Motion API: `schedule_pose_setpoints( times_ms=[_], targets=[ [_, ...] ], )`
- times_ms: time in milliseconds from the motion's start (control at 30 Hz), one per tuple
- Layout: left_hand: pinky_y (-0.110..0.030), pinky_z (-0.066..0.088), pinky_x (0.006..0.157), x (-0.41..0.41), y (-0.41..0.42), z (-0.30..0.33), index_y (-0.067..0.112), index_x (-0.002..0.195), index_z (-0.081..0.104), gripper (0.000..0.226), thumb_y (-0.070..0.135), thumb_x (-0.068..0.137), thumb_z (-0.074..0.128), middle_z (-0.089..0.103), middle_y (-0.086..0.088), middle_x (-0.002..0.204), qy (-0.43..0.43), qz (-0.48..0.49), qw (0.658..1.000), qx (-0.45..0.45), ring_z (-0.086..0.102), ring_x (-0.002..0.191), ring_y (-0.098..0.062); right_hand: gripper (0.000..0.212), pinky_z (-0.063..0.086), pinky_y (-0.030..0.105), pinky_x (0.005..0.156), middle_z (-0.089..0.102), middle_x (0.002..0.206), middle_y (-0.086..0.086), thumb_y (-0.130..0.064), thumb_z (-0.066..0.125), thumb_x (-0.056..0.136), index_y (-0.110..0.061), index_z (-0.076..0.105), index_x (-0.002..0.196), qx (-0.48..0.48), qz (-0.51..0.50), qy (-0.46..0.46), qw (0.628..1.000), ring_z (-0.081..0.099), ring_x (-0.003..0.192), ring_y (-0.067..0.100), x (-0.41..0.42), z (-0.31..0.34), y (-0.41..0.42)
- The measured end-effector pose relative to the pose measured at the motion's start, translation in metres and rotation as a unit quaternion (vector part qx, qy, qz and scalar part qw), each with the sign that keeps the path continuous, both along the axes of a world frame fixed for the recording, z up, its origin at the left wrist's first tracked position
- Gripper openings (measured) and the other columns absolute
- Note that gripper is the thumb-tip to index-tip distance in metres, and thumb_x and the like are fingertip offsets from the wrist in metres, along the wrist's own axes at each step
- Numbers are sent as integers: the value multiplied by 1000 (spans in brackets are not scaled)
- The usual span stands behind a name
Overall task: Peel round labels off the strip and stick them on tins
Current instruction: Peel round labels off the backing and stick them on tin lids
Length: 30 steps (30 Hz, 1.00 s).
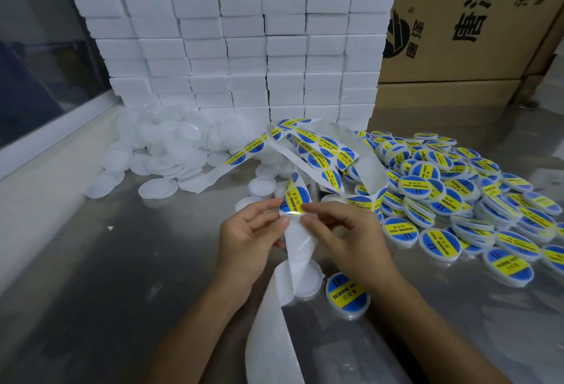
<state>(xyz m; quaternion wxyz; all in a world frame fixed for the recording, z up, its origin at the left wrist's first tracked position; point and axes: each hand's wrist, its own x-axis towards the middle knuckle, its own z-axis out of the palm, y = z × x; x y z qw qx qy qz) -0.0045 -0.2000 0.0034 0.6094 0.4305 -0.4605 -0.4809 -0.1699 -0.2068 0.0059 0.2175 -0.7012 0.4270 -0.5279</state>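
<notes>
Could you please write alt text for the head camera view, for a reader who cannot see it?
A left hand and a right hand peel a blue-and-yellow round label off a white backing strip over a metal table. Labelled tins lie heaped at right, unlabelled white tins at left.

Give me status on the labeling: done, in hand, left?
Done: a big pile of labelled tins on the right, plus one labelled tin near the wrists. In hand: the left hand holds the strip while the right hand pinches the edge of a round label. Left: a heap of plain white tins at left, and more labels on the strip behind.
</notes>
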Motion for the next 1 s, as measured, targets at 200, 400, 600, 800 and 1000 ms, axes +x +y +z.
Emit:
schedule_pose_setpoints(
  times_ms=[200,400,600,800,1000],
  targets=[
    [-17,55,67,-3,2,0,24,93,73,27,0,79,75,77,4,82,-76,46,994,-68,73,75,-9,14,52,40,59,62,100,9,-21,74,87,-14,79,98,-191,-97,200,956,61,79,21,-3,5,0],
    [-19,55,70,-3,3,0,26,98,69,30,3,79,76,76,4,78,-122,56,984,-119,73,73,-11,12,50,42,61,68,91,8,-17,73,88,-9,77,98,-264,-99,243,928,62,75,26,-1,5,2],
    [-20,55,70,-3,2,-2,31,95,68,30,7,80,77,75,3,77,-141,66,977,-146,72,72,-13,11,49,44,66,67,90,7,-15,66,93,-6,73,94,-255,-86,219,938,64,79,27,3,2,1],
    [-21,53,62,0,-2,-10,37,91,66,37,4,80,74,74,5,75,-170,67,974,-131,69,66,-10,5,48,30,66,62,82,2,-8,66,92,-6,66,87,-191,-119,78,971,57,72,15,-12,4,-4],
    [-18,52,63,9,-9,-15,30,81,67,23,10,78,77,73,8,70,-203,99,966,-125,68,64,-8,16,52,18,63,70,68,-7,-6,66,90,-18,70,82,26,-144,-195,970,63,63,4,-28,7,-13]
  ],
)
